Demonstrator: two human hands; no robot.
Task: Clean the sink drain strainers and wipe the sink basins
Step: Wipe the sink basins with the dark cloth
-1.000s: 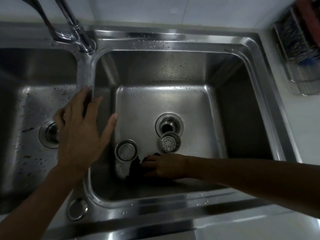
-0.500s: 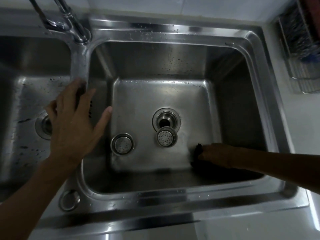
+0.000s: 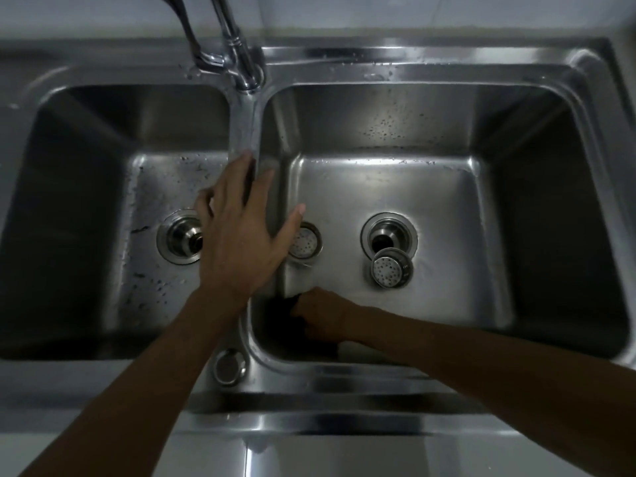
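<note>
Strainer one [image 3: 307,239] is lain flat on the floor of the right basin [image 3: 430,187], partly hidden under the thumb of the left hand [image 3: 241,235]. Strainer two [image 3: 390,270] is lain tilted, just beside the open right drain [image 3: 382,235]. Both are out of the drains, probably parked there so the floor and openings can be wiped.

A dark cloth [image 3: 275,321] is gripped by the right hand [image 3: 327,318], fingers curled round it, and is pressed into the near-left corner of the right basin. That corner is judged to be the part being wiped. The left hand is spread flat, palm down on the divider [image 3: 246,132] between the basins. It holds nothing and likely serves as a brace while leaning in.

The left basin [image 3: 165,180] is dotted with specks and drops, so it is judged not yet wiped.

Counts:
- strainers: two
- basins: two
- drains: two, with the left drain [image 3: 179,235]
- cloth: one
- faucet [image 3: 237,49]: one
- round cap [image 3: 230,366] on the near rim: one
</note>
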